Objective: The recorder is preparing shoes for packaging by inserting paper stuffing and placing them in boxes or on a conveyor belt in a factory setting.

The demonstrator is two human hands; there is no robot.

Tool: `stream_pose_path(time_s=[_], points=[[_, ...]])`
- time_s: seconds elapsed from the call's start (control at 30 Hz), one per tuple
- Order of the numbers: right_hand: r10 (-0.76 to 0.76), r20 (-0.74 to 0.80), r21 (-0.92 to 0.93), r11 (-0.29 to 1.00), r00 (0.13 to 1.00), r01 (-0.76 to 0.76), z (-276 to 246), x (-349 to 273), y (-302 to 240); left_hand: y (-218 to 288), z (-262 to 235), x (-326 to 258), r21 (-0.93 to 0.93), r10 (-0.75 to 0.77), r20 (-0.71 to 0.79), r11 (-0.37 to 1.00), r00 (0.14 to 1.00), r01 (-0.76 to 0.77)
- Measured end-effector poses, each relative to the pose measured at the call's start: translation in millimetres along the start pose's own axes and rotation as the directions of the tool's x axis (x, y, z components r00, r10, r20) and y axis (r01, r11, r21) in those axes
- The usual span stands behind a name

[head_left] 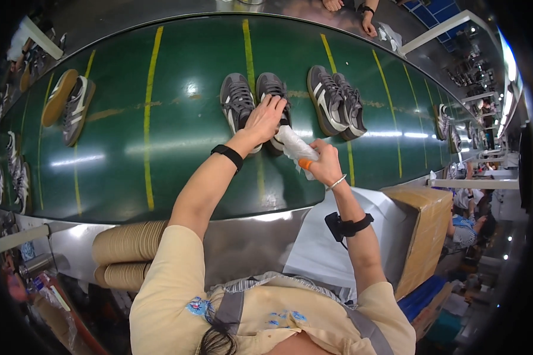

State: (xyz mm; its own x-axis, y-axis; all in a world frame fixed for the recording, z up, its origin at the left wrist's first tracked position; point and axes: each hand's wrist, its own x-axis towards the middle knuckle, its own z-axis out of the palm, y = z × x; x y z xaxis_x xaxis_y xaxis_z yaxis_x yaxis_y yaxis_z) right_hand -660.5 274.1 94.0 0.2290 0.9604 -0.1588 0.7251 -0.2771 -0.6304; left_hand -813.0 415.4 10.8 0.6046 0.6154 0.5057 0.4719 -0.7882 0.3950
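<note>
A pair of grey sneakers with white stripes and dark laces stands on the green belt in front of me. My left hand (265, 122) is on the right sneaker (270, 89) of this pair, its fingers curled over the tongue and opening. The left sneaker (237, 97) stands beside it, partly behind my hand. My right hand (326, 165) grips a long wad of crumpled white paper (296, 144), whose far end lies at the sneaker's heel opening. Something orange (305, 163) shows at a fingertip of that hand; I cannot tell whether it is a finger cover.
Another sneaker pair (336, 102) stands to the right; at left, one shoe (60, 97) shows its gum sole. Yellow lines cross the belt (189, 154). Nearer me are stacked brown cardboard forms (130, 242), white sheets (331, 236) and a carton (423, 236). Another person's hands (367, 22) show across the belt.
</note>
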Motion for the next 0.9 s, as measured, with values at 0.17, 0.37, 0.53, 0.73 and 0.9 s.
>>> stream_pose_path(time_s=[0.17,0.37,0.53,0.73,0.9], points=[[0.029,0.182,-0.290,0.957,0.983,0.025,-10,65,1,-33,-4,29,-0.130,0.034,0.162,0.991,0.986,-0.013],[0.110,0.089,-0.512,0.858,0.990,-0.050,43,110,-36,-41,0,34,-0.273,0.034,0.166,0.962,0.986,0.012],[-0.273,0.182,-0.599,0.731,0.945,0.327,46,76,-4,-45,1,26,-0.318,0.026,0.085,0.948,0.996,0.002],[-0.209,0.019,-0.373,0.906,0.978,0.201,72,78,-17,-56,-3,18,-0.388,-0.017,0.051,0.921,0.999,0.035],[-0.390,-0.140,-0.363,0.875,0.910,0.319,64,91,30,-50,0,22,-0.357,-0.007,0.056,0.934,0.998,0.026]])
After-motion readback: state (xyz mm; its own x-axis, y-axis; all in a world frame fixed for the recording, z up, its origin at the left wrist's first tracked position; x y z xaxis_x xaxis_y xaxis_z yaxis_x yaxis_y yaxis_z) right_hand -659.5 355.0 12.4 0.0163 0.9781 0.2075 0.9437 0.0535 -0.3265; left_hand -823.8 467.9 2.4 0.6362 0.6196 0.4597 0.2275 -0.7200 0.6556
